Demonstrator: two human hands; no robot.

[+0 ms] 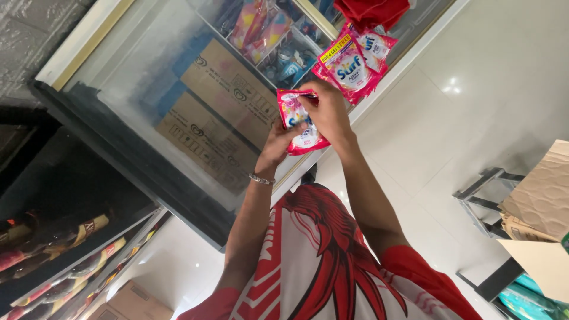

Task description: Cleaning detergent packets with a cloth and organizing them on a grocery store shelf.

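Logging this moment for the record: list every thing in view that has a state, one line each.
pink sachet: held upright between both hands, top edge pinched.
left hand: gripping the sachet's lower side.
right hand: closed on its top.
sachet strip: hanging loose, sealed.
glass display case: closed, cardboard boxes inside.
cardboard box: flaps open.

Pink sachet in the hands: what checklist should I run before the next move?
1. Both hands on it: ok. Left hand and right hand each have a grip on the sachet.
2. Sachet free of the hanging strip: cannot tell; the right hand hides its top edge.
3. Sachet unopened: cannot tell, for the same reason.
4. Hands apart from the glass cabinet: ok.
5. Sachet in plain view: not ok; fingers cover most of it.
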